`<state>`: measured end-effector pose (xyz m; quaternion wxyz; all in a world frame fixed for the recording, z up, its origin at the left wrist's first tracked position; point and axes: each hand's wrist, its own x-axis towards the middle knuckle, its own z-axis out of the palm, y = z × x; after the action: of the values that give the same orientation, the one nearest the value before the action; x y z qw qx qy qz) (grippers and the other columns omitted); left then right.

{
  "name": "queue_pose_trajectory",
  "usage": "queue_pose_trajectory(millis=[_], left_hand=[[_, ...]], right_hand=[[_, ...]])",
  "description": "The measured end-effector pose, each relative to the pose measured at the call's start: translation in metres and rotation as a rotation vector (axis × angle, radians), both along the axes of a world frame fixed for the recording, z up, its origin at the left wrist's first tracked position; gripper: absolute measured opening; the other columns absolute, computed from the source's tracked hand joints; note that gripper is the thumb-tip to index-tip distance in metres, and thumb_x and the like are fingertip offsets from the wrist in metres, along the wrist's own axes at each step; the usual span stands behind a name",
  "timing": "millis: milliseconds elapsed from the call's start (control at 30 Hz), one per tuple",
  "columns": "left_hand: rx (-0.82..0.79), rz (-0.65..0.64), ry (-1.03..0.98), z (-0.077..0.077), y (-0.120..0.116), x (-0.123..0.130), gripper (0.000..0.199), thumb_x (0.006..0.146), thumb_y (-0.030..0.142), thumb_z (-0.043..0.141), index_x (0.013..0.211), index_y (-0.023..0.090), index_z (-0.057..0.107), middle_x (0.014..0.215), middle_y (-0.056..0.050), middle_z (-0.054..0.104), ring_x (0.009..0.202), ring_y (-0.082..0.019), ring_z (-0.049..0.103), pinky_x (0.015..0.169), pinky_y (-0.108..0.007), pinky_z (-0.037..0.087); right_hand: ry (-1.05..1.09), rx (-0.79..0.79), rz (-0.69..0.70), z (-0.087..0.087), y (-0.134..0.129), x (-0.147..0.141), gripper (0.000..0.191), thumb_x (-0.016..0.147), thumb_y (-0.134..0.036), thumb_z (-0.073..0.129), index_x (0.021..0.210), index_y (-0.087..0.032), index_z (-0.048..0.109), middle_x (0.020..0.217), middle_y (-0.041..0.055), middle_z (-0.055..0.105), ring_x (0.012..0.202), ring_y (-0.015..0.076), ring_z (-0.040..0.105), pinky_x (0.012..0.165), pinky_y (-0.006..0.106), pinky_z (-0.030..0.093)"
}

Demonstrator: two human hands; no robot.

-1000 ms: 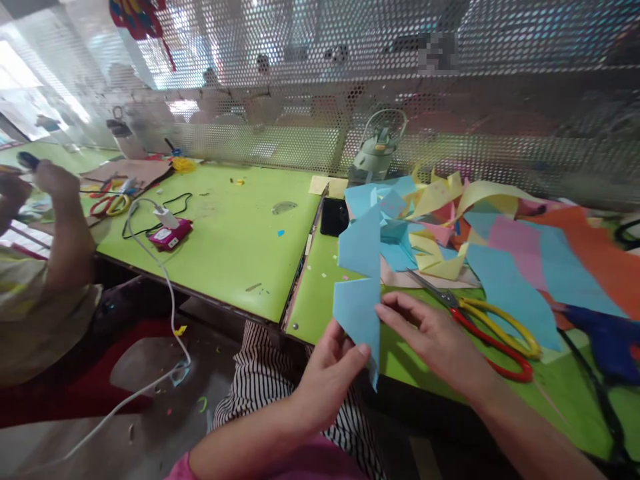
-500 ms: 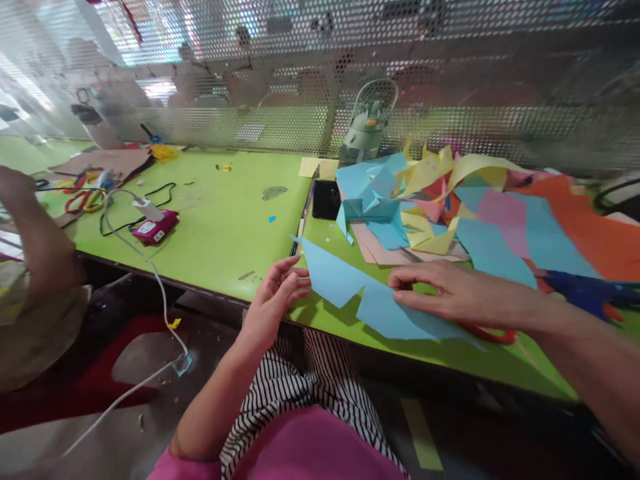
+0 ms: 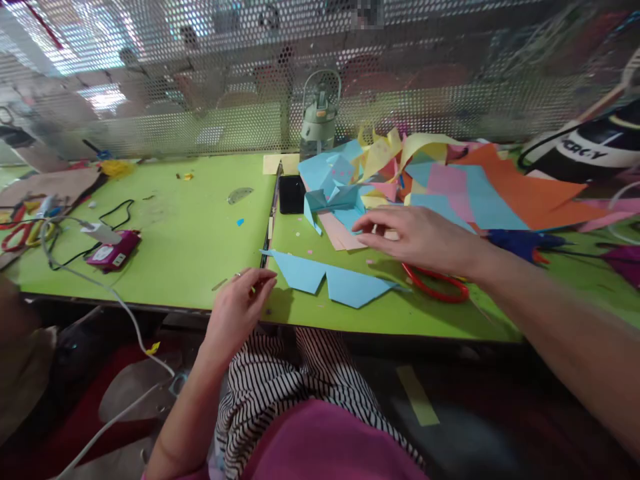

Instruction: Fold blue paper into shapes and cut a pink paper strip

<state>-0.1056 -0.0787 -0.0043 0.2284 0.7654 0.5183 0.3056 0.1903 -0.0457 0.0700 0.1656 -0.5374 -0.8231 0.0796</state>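
Observation:
A blue paper cutout with a notch in its lower edge lies flat near the front edge of the green table. My left hand rests at the table edge by the cutout's left end, fingers loosely curled and apart, holding nothing. Above the cutout's right half, my right hand hovers with thumb and fingers parted, beside the folded blue paper piece and pink paper. Red-handled scissors lie under my right wrist, their blades hidden.
Coloured paper is heaped at the right, near a blue glue gun. A black phone and a bottle stand behind. A magenta device with a cable sits left. Another person's arm shows at far left.
Both hands have let go of the blue cutout, which now lies flat on the table. My right hand has moved up toward the folded papers. The view has shifted right.

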Motion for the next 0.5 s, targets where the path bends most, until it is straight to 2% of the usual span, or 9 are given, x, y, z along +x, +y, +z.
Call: queue_pose_trajectory(millis=[67,133,200,267,367,433,500], left_hand=[[0.147,-0.036,0.053,0.005,0.014,0.002,0.019,0.098,0.028,0.049,0.104,0.022,0.066,0.104,-0.007,0.072,0.096,-0.021,0.064,0.088,-0.039,0.049],[0.242,-0.123,0.107,0.008,0.033,0.006,0.021,0.098,0.025,0.048,0.112,0.022,0.064,0.119,-0.008,0.068,0.111,-0.022,0.060,0.100,-0.043,0.045],[0.246,-0.213,0.207,0.007,0.052,0.010,0.028,0.096,0.022,0.050,0.122,0.021,0.060,0.133,-0.010,0.061,0.127,-0.025,0.050,0.108,-0.047,0.039],[0.153,-0.301,0.328,0.005,0.069,0.014,0.039,0.091,0.020,0.054,0.130,0.020,0.056,0.134,-0.010,0.060,0.135,-0.028,0.043,0.111,-0.050,0.034],[0.012,-0.367,0.388,0.000,0.086,0.016,0.045,0.085,0.021,0.058,0.130,0.018,0.056,0.123,-0.011,0.064,0.129,-0.031,0.045,0.109,-0.052,0.034],[-0.027,-0.375,0.373,-0.002,0.091,0.016,0.038,0.083,0.023,0.058,0.121,0.019,0.062,0.115,-0.011,0.066,0.119,-0.030,0.051,0.105,-0.049,0.037],[-0.049,-0.378,0.352,-0.001,0.093,0.013,0.027,0.083,0.025,0.058,0.108,0.020,0.066,0.108,-0.009,0.067,0.110,-0.027,0.055,0.101,-0.045,0.041]], right_hand=[[0.024,0.017,-0.055,-0.006,-0.023,0.004,0.031,0.093,-0.046,0.046,0.087,-0.024,0.067,0.073,0.0024,0.069,0.059,0.0172,0.059,0.055,0.032,0.041],[-0.010,-0.048,-0.107,-0.023,-0.045,0.013,0.036,0.091,-0.053,0.048,0.076,-0.026,0.065,0.067,0.0018,0.067,0.055,0.0187,0.059,0.051,0.033,0.040],[-0.055,-0.010,-0.148,-0.045,-0.061,0.024,0.037,0.090,-0.056,0.047,0.082,-0.025,0.066,0.078,0.0055,0.071,0.066,0.0235,0.065,0.055,0.037,0.046],[-0.123,0.115,-0.140,-0.068,-0.067,0.035,0.042,0.089,-0.059,0.047,0.099,-0.024,0.067,0.095,0.0109,0.072,0.087,0.0312,0.067,0.070,0.045,0.051],[-0.160,0.139,-0.115,-0.088,-0.063,0.044,0.048,0.090,-0.061,0.043,0.107,-0.023,0.066,0.098,0.0124,0.071,0.093,0.0334,0.065,0.077,0.050,0.051],[-0.124,0.081,-0.119,-0.089,-0.056,0.044,0.049,0.089,-0.063,0.043,0.102,-0.022,0.067,0.095,0.0117,0.071,0.092,0.0328,0.065,0.077,0.050,0.051],[-0.050,-0.007,-0.131,-0.081,-0.049,0.042,0.048,0.086,-0.066,0.047,0.093,-0.022,0.068,0.089,0.0105,0.071,0.085,0.0312,0.066,0.072,0.047,0.052]])
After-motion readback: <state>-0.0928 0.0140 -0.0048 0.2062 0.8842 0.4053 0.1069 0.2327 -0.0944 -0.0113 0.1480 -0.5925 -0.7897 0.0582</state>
